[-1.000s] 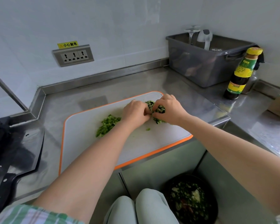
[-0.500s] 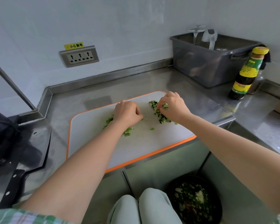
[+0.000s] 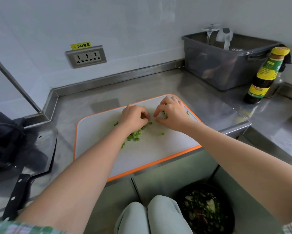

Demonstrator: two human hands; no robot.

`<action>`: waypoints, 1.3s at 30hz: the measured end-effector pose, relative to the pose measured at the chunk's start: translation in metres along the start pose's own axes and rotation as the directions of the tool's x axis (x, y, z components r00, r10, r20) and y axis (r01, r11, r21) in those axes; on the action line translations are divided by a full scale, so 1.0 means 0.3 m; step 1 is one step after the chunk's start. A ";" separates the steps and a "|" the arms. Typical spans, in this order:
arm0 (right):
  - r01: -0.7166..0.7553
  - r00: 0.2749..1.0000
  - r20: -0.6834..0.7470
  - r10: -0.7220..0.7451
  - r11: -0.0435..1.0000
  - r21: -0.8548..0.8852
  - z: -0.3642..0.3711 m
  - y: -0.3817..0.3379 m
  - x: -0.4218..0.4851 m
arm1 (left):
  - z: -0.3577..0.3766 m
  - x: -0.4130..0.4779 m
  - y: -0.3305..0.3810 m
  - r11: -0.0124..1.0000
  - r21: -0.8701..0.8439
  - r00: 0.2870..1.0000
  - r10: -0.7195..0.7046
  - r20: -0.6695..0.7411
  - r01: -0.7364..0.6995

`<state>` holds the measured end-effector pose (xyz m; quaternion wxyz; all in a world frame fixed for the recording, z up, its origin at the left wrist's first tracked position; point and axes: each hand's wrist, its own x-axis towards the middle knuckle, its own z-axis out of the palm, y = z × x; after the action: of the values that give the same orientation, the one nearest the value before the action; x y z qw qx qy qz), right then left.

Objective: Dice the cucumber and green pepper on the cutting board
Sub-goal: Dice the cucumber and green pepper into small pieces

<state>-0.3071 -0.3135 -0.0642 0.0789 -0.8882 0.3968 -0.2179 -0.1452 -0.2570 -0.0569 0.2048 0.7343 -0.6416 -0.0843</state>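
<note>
1. The cutting board (image 3: pixel 141 159), white with an orange rim, is lying on the steel counter (image 3: pixel 158 85), and its near edge is running along the counter's front edge.
2. A pile of diced green pieces (image 3: pixel 133 136) is lying near the middle of the board, a little toward its left edge. The pieces are small, bright green cubes, and they are spreading loosely in a short band. I cannot tell which are cucumber and which are pepper.
3. One loose piece (image 3: pixel 162 133) is lying alone, just right of the pile.
4. The left hand (image 3: pixel 134 117) is resting with knuckles up on the far end of the pile. Its fingers are curling down to the board, but I cannot tell if they are pinching anything.
5. The right hand (image 3: pixel 173 114) is arching over the board near its far right corner. Its fingers and thumb are curling round a small clump (image 3: pixel 164 114) of darker green pieces.
6. The two hands are staying close together, with fingertips nearly meeting but not touching.
7. A cleaver (image 3: pixel 40 149) is lying flat on the counter, well left of the board, with its black handle pointing toward the front edge.
8. A dark sauce bottle (image 3: pixel 263 76) with a yellow cap is standing upright near a grey bin (image 3: pixel 217 68) at the counter's back right corner.
9. Below the front edge, a dark bowl (image 3: pixel 207 186) is holding green scraps.
</note>
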 end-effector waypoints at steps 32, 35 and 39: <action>-0.053 0.990 0.130 0.063 0.996 -0.077 -0.060 0.036 -0.051 | 0.020 -0.098 0.110 0.929 -0.037 0.925 0.371 0.082 -0.369; -0.060 0.990 0.125 0.070 0.995 -0.083 -0.063 0.053 -0.070 | 0.047 -0.111 0.116 0.917 0.108 0.920 0.371 0.128 -0.385; -0.029 0.998 0.054 0.029 1.000 -0.005 -0.075 0.053 -0.085 | 0.018 -0.116 0.051 0.937 0.234 0.965 0.260 0.021 -0.258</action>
<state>-0.3429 -0.3048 -0.0573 0.0908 -0.8881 0.4077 -0.1918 -0.1668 -0.2256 -0.0603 0.1290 0.6629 -0.7371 0.0235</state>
